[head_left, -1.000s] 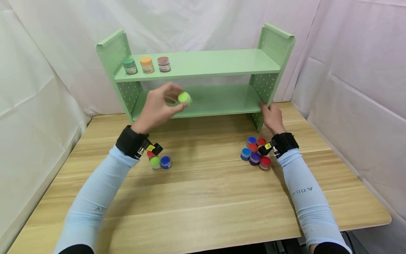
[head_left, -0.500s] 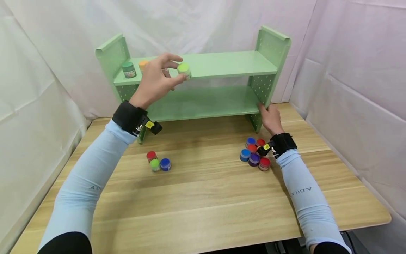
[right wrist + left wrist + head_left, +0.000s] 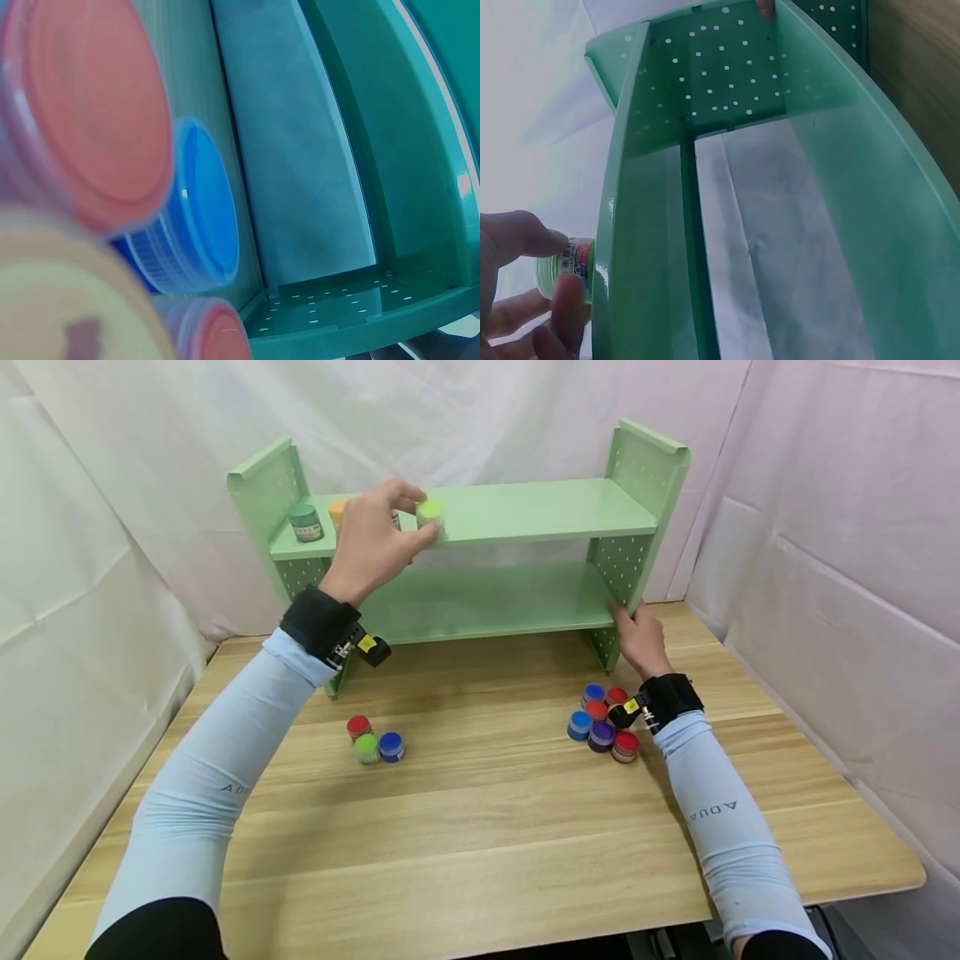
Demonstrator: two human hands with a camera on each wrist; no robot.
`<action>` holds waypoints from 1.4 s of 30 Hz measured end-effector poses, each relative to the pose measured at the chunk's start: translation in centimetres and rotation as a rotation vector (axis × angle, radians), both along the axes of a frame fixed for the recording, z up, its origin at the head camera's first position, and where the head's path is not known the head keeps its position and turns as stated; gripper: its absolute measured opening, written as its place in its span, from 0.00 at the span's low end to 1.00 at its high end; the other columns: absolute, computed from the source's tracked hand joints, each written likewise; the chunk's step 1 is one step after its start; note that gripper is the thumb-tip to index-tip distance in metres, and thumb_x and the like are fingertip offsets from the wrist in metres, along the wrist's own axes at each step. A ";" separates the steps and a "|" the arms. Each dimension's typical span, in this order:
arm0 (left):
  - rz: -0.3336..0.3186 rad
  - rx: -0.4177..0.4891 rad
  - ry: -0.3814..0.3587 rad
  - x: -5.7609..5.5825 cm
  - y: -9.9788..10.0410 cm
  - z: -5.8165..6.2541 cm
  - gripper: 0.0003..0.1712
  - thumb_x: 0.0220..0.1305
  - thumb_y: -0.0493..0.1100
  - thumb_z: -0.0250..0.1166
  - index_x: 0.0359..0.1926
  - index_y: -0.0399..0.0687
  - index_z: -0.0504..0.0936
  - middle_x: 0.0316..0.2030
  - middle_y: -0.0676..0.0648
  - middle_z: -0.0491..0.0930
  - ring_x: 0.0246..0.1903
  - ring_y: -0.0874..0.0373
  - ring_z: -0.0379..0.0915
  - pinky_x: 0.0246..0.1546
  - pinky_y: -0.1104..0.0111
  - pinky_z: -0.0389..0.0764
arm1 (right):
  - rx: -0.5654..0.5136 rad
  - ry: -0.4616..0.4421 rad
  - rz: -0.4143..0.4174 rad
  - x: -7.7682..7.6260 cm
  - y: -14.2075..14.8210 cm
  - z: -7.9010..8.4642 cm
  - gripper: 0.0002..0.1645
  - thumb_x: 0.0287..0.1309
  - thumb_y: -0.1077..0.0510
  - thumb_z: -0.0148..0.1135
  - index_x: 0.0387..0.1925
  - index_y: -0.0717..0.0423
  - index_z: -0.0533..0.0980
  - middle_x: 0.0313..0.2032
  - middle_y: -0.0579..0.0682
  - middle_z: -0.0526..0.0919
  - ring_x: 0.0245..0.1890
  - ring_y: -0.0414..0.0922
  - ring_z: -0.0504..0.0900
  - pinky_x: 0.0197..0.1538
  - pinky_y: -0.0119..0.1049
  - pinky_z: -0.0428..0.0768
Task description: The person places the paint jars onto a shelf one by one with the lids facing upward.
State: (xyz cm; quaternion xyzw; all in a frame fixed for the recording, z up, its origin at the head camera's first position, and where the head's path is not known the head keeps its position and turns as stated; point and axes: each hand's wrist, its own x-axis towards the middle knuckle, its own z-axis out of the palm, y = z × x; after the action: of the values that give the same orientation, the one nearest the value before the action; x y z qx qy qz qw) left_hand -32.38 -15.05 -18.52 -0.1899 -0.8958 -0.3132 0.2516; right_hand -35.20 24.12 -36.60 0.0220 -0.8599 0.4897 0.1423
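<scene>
A small paint jar with a lime-green lid (image 3: 430,513) is pinched between the thumb and fingers of my left hand (image 3: 377,542). It stands upright at the upper board of a pale green two-tier shelf (image 3: 525,512). In the left wrist view the labelled jar (image 3: 576,262) has its base right at the board's front edge. My right hand (image 3: 641,641) grips the shelf's right side panel beside the lower board. Left of the held jar, a dark green jar (image 3: 306,523) sits on the upper board; an orange-lidded jar (image 3: 337,513) is mostly hidden by my left hand.
On the table (image 3: 480,827), jars with red (image 3: 359,727), green (image 3: 366,747) and blue (image 3: 391,746) lids cluster front left. Several more, including a purple-lidded one (image 3: 602,736), stand near my right wrist. White cloth (image 3: 97,552) hangs around the table.
My left hand has raised the lime-green-lidded jar from before the lower board to the upper board, covering the jars behind it. My right hand keeps its hold on the side panel.
</scene>
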 end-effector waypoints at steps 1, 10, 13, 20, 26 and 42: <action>0.015 -0.011 0.021 0.0 0.1 0.0 0.25 0.68 0.54 0.64 0.61 0.49 0.82 0.54 0.45 0.87 0.22 0.65 0.73 0.29 0.72 0.66 | -0.001 0.000 0.001 0.0 0.0 0.1 0.41 0.77 0.35 0.41 0.82 0.47 0.53 0.73 0.63 0.69 0.71 0.63 0.72 0.68 0.65 0.73; 0.118 -0.165 0.141 -0.2 0.7 0.0 0.20 0.72 0.53 0.60 0.59 0.51 0.84 0.49 0.44 0.90 0.21 0.57 0.64 0.22 0.66 0.53 | 0.004 0.000 -0.008 0.0 0.1 0.3 0.40 0.77 0.36 0.40 0.81 0.49 0.55 0.73 0.65 0.70 0.70 0.64 0.73 0.65 0.66 0.75; 0.128 -0.191 0.154 -0.1 0.8 0.0 0.18 0.73 0.52 0.60 0.57 0.52 0.85 0.50 0.44 0.90 0.21 0.52 0.68 0.21 0.64 0.53 | 0.010 0.004 -0.013 0.0 0.0 0.3 0.40 0.77 0.36 0.40 0.81 0.51 0.56 0.72 0.65 0.71 0.69 0.64 0.74 0.65 0.66 0.75; 0.178 -0.219 0.132 0.2 1.3 0.4 0.19 0.74 0.53 0.60 0.58 0.54 0.85 0.48 0.44 0.90 0.26 0.47 0.77 0.21 0.64 0.56 | 0.015 0.007 -0.017 0.2 0.0 0.3 0.40 0.77 0.36 0.40 0.81 0.51 0.56 0.72 0.66 0.71 0.69 0.65 0.74 0.64 0.67 0.75; 0.218 -0.261 0.130 -0.1 1.8 0.5 0.19 0.74 0.53 0.61 0.60 0.55 0.85 0.48 0.44 0.91 0.31 0.45 0.83 0.21 0.64 0.56 | 0.010 0.009 -0.025 0.1 0.2 0.2 0.41 0.77 0.36 0.40 0.80 0.52 0.58 0.71 0.66 0.72 0.68 0.64 0.75 0.64 0.66 0.76; 0.247 -0.322 0.294 0.2 1.9 -1.2 0.22 0.77 0.51 0.59 0.63 0.44 0.79 0.18 0.48 0.62 0.18 0.52 0.57 0.20 0.64 0.53 | -0.012 -0.004 -0.023 0.3 0.3 0.1 0.41 0.77 0.36 0.40 0.81 0.50 0.56 0.72 0.65 0.70 0.70 0.64 0.73 0.66 0.66 0.73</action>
State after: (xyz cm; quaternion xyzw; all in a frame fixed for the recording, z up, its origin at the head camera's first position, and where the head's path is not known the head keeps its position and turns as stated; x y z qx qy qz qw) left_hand -32.18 -13.16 -19.74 -0.1601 -0.9043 -0.1025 0.3821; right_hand -34.95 24.42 -36.53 0.0104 -0.8575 0.4931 0.1462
